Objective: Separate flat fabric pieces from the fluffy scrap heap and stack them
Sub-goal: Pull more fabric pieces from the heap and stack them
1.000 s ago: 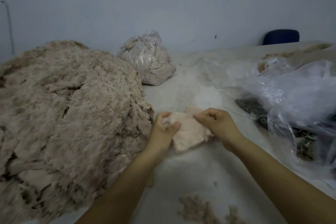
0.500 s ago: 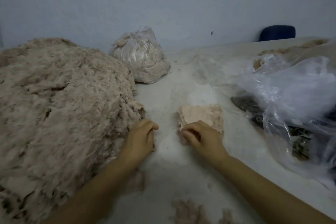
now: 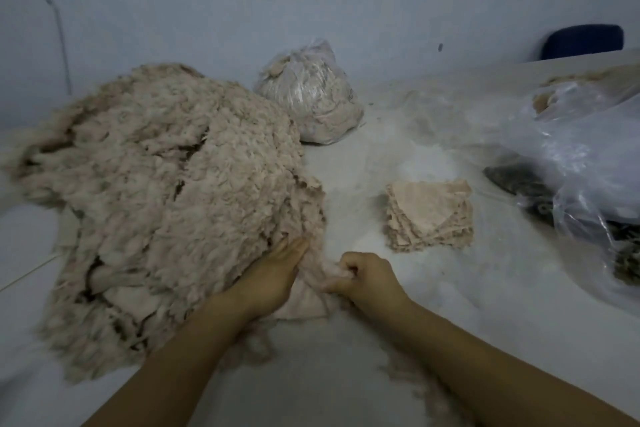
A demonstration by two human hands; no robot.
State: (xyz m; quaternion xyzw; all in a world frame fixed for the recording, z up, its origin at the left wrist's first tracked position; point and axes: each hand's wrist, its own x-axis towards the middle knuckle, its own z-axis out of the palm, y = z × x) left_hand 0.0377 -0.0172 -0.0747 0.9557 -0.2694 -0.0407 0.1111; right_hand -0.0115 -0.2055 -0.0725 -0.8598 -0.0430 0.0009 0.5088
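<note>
A big fluffy beige scrap heap [image 3: 166, 191] covers the left half of the white table [image 3: 398, 340]. A neat stack of flat pinkish fabric pieces [image 3: 429, 215] lies right of centre, apart from both hands. My left hand [image 3: 270, 277] lies with straight fingers pressed against the heap's near right edge. Just right of it, my right hand [image 3: 363, 276] is curled and pinches the edge of a flat pale fabric piece [image 3: 308, 302] that sticks out from under the heap.
A tied clear bag of beige scraps [image 3: 311, 97] stands behind the heap. A large crumpled clear plastic bag [image 3: 588, 163] with dark contents fills the right side. Loose fluff [image 3: 408, 378] lies near my right forearm. A blue chair back [image 3: 581, 42] shows behind the table.
A second ago both hands held a flat piece; it went onto the stack. Both hands then moved left and nearer, to the heap's edge, where the right hand took hold of another piece.
</note>
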